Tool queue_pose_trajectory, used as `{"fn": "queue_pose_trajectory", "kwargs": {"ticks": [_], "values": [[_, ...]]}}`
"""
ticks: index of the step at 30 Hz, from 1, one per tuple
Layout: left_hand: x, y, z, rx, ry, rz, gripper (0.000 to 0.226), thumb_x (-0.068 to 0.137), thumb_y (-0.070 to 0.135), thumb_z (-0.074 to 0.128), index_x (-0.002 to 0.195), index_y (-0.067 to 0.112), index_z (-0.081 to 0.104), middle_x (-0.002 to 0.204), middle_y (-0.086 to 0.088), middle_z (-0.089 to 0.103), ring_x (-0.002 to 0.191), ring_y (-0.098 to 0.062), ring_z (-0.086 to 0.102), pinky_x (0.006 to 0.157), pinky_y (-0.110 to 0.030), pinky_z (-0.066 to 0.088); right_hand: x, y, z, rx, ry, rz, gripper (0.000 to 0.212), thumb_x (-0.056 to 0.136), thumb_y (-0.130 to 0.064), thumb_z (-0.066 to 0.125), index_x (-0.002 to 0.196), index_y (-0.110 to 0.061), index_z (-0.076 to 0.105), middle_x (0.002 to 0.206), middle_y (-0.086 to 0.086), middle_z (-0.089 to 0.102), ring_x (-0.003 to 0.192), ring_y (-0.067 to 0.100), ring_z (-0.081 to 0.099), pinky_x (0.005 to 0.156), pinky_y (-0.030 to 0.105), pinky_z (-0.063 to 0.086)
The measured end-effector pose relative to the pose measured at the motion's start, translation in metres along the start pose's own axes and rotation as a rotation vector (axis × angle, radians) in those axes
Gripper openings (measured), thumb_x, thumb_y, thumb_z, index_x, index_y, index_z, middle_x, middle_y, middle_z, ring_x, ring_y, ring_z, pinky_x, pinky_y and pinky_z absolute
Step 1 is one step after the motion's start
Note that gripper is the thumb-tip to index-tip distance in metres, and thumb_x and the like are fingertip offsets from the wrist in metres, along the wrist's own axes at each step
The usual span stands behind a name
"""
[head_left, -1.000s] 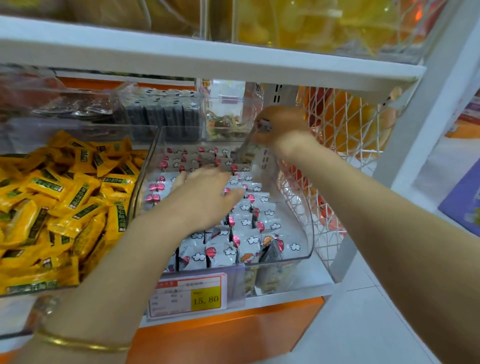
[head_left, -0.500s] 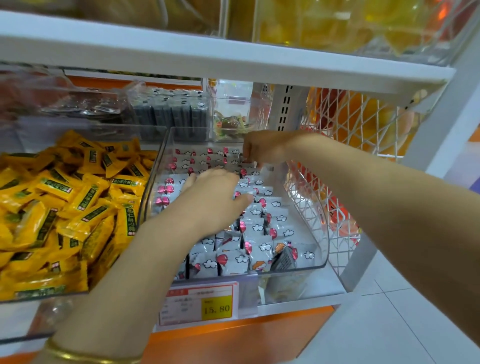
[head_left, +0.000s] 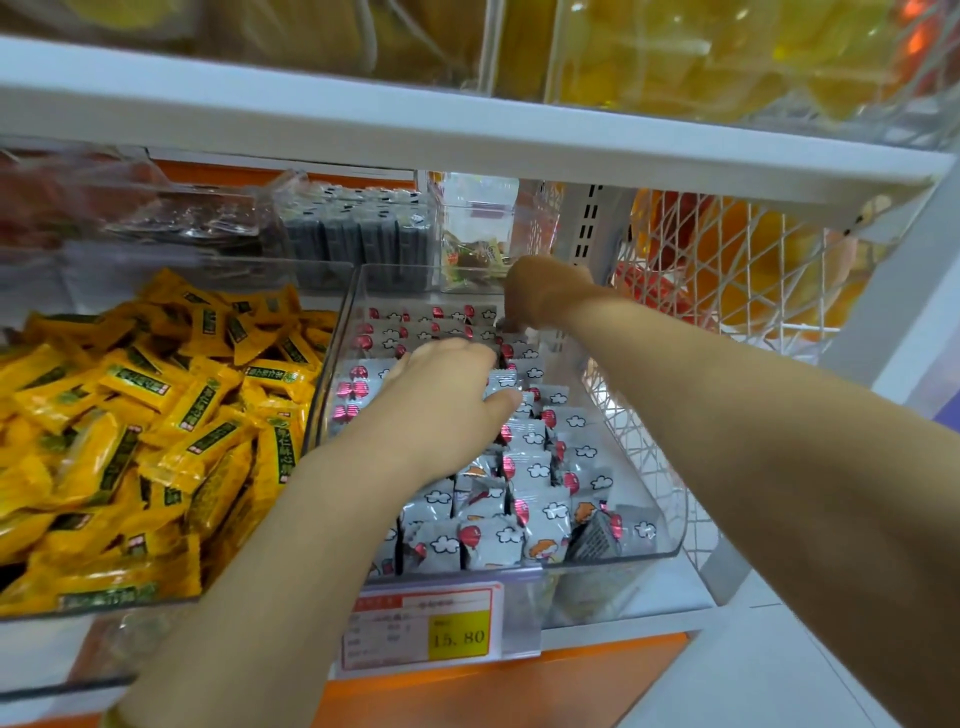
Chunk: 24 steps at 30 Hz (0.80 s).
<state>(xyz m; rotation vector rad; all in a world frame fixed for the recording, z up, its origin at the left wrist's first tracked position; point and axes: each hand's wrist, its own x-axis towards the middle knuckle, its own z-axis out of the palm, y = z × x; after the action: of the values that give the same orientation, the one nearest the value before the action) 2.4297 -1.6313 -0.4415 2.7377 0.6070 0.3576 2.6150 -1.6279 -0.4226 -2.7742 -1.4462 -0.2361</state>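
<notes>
Hands are both deep in the clear bin (head_left: 673, 512) on the lower shelf (head_left: 631, 613), and the grey packets (head_left: 532, 470) with their cloud and balloon prints fill it in upright rows from front wall to back. Left hand (head_left: 444, 402) lies palm down across the middle rows, its fingers (head_left: 465, 356) stretched out nearly straight and pressing on the packet tops, with the thumb poking out to the right against one packet's edge. It grips nothing.

Right hand (head_left: 540, 293) reaches past it to the bin's far right corner. Its knuckles are up and its fingers are bent down, with their tips on the back row of packets (they are hidden from the camera, so I cannot tell whether they pinch one). The two hands sit near each other without touching.

Just left of the bin, a neighbouring tray holds a loose heap of yellow packets (head_left: 156, 415). A price tag (head_left: 431, 631) reading 15.80 is clipped to the shelf's front edge below the bin. Behind it stand a box of dark packets (head_left: 358, 236) and a small clear box (head_left: 480, 228), while a white wire basket (head_left: 727, 312) of orange goods sits just to the right.
</notes>
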Motion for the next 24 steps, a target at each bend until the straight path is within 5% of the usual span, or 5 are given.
{"fn": "queue_pose_trajectory", "kwargs": {"ticks": [3, 7, 14, 20, 24], "values": [[-0.001, 0.000, -0.001, -0.013, 0.010, 0.005, 0.044, 0.093, 0.042, 0.043, 0.120, 0.009, 0.053, 0.124, -0.007, 0.051, 0.117, -0.023, 0.043, 0.100, -0.037, 0.036, -0.001, 0.004, -0.006, 0.062, -0.050, -0.015, 0.029, 0.083, -0.020, 0.068, 0.106, -0.003, 0.062, 0.106, 0.010, 0.060, 0.091, 0.023, 0.054, 0.082, 0.032, 0.044], [-0.002, 0.000, -0.001, -0.023, 0.034, 0.009, 0.043, 0.093, 0.040, 0.045, 0.120, 0.008, 0.053, 0.124, -0.008, 0.052, 0.117, -0.022, 0.044, 0.097, -0.035, 0.036, -0.012, 0.009, -0.015, 0.053, 0.089, -0.017, 0.017, 0.090, -0.026, 0.060, 0.094, -0.010, 0.065, 0.095, 0.002, 0.061, 0.085, 0.020, 0.053, 0.071, 0.031, 0.036], [-0.011, 0.000, -0.005, -0.094, 0.155, 0.011, 0.041, 0.095, 0.030, 0.045, 0.131, 0.010, 0.047, 0.133, -0.007, 0.045, 0.124, -0.021, 0.038, 0.097, -0.031, 0.033, -0.045, 0.009, -0.033, 0.099, 0.332, 0.014, 0.023, 0.093, -0.030, 0.055, 0.090, -0.009, 0.066, 0.094, 0.005, 0.065, 0.084, 0.025, 0.061, 0.079, 0.033, 0.046], [-0.024, 0.008, -0.009, -0.252, 0.374, -0.015, 0.043, 0.096, 0.016, 0.044, 0.138, 0.012, 0.040, 0.137, -0.008, 0.043, 0.115, -0.016, 0.045, 0.087, -0.016, 0.027, -0.104, 0.017, -0.038, 0.659, 0.750, 0.194, 0.014, 0.090, -0.019, 0.059, 0.090, -0.006, 0.065, 0.091, 0.010, 0.068, 0.079, 0.024, 0.060, 0.068, 0.028, 0.045], [-0.032, 0.011, -0.008, -0.455, 0.301, -0.072, 0.044, 0.097, 0.023, 0.043, 0.139, 0.014, 0.036, 0.129, -0.005, 0.051, 0.101, -0.020, 0.057, 0.085, -0.028, 0.044, -0.148, 0.013, -0.037, 1.036, 0.696, 0.281, 0.012, 0.087, -0.013, 0.061, 0.075, -0.015, 0.060, 0.079, 0.006, 0.069, 0.073, 0.020, 0.066, 0.066, 0.029, 0.053]]}}
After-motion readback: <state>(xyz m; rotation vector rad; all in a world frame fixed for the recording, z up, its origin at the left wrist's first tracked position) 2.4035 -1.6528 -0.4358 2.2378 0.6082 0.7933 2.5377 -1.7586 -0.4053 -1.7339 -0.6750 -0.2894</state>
